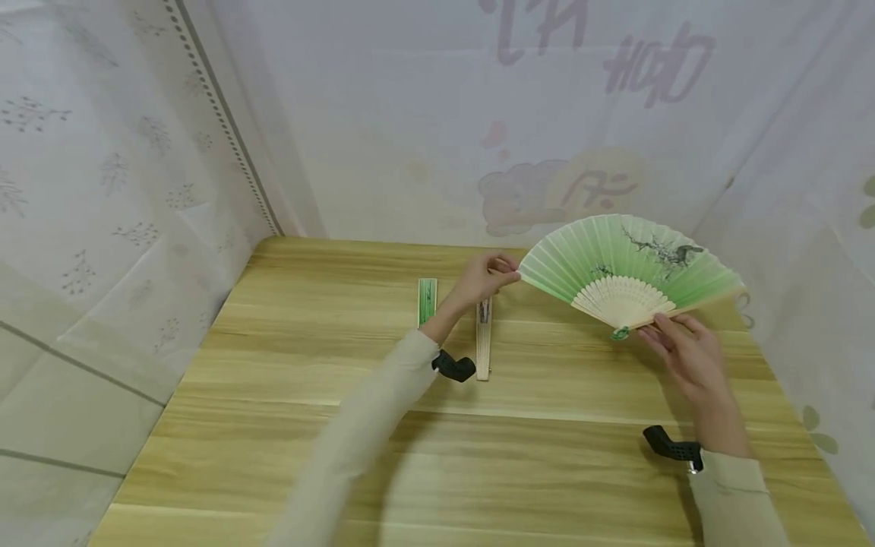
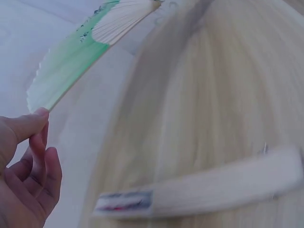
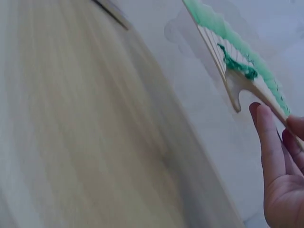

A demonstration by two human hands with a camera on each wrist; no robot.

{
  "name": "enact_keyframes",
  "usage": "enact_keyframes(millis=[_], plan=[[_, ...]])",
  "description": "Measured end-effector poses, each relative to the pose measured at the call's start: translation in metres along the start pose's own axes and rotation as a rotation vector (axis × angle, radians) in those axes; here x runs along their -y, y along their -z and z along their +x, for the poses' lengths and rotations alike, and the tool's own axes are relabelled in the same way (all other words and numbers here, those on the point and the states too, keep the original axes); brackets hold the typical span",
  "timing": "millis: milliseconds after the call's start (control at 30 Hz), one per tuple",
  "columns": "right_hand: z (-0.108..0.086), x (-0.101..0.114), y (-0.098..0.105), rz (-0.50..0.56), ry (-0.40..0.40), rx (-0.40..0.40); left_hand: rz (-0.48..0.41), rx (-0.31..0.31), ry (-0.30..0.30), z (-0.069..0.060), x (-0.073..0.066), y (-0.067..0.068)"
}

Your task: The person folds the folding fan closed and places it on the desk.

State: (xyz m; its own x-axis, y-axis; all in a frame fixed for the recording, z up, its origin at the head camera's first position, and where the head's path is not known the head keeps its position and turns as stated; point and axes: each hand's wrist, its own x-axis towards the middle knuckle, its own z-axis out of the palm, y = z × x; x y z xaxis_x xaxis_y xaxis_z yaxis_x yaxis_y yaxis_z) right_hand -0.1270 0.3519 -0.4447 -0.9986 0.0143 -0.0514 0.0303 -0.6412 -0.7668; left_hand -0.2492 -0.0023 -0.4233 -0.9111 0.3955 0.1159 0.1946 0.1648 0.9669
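Note:
A green and white folding fan [image 1: 601, 251], painted with a dark branch, is spread wide above the right part of the table. My left hand [image 1: 487, 279] pinches the outer tip of its left edge between thumb and finger, plain in the left wrist view too. Near the pivot, my right hand [image 1: 690, 353] holds the right guard stick between thumb and fingers. From the pivot hangs a green tassel [image 3: 237, 66]. Under my left arm lie two folded fans: a green one [image 1: 427, 300], partly hidden by the forearm, and a pale one [image 1: 483, 349].
The wooden table [image 1: 273, 425] has its back edge against a pale printed curtain [image 1: 396, 137]. More curtain hangs close along the left and right sides. A black wrist mount [image 1: 454, 368] sits on the left wrist and another black mount [image 1: 670, 444] on the right.

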Motion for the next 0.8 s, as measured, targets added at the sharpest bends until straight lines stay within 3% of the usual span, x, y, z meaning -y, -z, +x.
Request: enact_keyframes(millis=[200,533,800], plan=[[0.014,-0.014,-0.024,-0.031,0.041,0.077,-0.026,-0.047,-0.047,-0.019,-0.007,0.039],[0.036,-0.049,-0.069,-0.089,0.061,0.172,-0.033,-0.143,-0.099,-0.051,0.003,0.095],[0.047,-0.081,-0.093,-0.18,0.053,0.286,-0.039,-0.201,-0.062,-0.084,0.01,0.135]])
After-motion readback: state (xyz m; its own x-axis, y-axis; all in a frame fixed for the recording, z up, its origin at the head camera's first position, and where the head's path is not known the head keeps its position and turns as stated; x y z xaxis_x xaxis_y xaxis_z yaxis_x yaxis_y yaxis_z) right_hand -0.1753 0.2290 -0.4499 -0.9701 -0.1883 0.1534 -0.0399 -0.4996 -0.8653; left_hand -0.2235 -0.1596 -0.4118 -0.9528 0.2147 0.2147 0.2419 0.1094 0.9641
